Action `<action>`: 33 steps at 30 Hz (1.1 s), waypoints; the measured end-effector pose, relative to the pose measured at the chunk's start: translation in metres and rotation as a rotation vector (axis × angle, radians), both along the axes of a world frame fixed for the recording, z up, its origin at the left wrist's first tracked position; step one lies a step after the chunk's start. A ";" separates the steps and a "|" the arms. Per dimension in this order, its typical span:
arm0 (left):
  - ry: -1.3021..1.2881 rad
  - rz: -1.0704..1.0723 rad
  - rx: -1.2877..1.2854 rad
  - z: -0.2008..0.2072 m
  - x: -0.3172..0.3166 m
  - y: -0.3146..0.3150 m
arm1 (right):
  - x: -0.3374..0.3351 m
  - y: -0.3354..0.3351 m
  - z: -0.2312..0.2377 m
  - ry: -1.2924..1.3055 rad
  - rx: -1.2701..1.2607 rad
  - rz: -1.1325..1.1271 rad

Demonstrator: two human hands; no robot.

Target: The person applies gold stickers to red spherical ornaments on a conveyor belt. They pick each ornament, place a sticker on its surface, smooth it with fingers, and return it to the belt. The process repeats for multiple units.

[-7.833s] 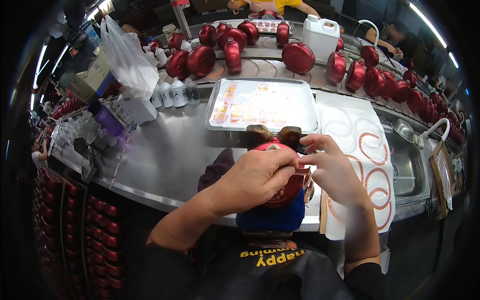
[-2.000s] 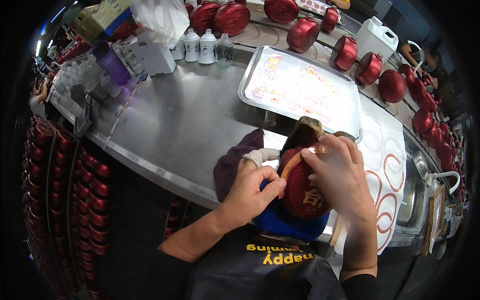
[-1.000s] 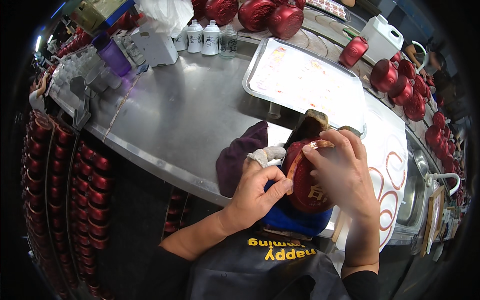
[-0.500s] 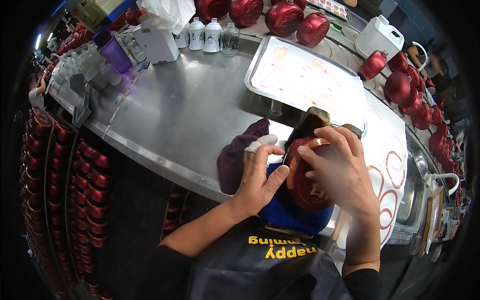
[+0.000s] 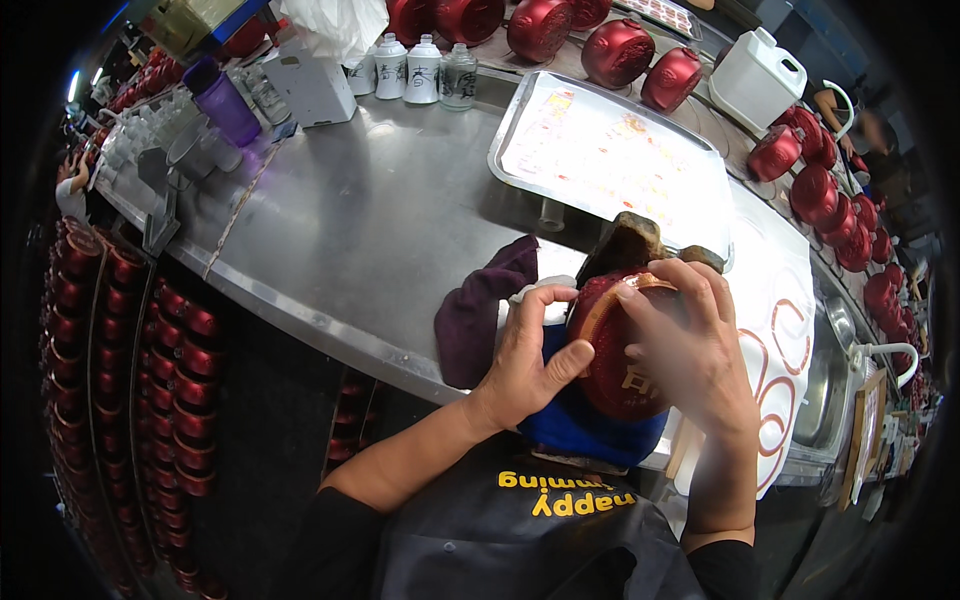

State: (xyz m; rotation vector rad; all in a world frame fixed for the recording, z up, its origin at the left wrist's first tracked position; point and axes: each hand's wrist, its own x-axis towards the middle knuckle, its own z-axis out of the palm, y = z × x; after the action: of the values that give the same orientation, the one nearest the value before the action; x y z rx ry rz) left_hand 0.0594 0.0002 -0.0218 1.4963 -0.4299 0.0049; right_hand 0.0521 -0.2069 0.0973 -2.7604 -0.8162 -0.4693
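Note:
A round dark red bottle (image 5: 605, 385) with a gold character on its face rests on a blue padded support (image 5: 570, 435) close to my body. A gold-brown curved strip (image 5: 596, 328) runs along its upper left rim. My left hand (image 5: 520, 370) holds the bottle's left side between thumb and index finger. Over the top right bends my right hand (image 5: 700, 350), partly blurred, its thumb and fingertips pressed on the strip at the rim. Behind the bottle stand worn dark blocks (image 5: 632, 238). My right hand covers the bottle's right part.
A purple cloth (image 5: 468, 325) lies left of the support. Beyond is a metal tray (image 5: 508, 170) with a decal sheet. Ring-shaped strips lie on white paper (image 5: 750, 290) at right. Red bottles (image 5: 617, 52) line the far belt; small bottles (image 5: 422, 72) and a white jug (image 5: 757, 78) stand nearby.
The strip, arched up from the bottle before, now lies closer along its rim. My right hand has shifted slightly. Red bottles on the far belt have moved to the right.

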 end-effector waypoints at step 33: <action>0.175 -0.181 -0.095 0.015 0.038 -0.011 | -0.010 -0.021 -0.009 -0.001 0.092 -0.084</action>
State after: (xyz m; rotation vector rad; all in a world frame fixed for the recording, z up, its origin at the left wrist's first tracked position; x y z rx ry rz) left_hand 0.0978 -0.0111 -0.0066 1.3476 -0.4167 -0.2437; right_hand 0.0426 -0.2278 0.0887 -2.7171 -0.6633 -0.5102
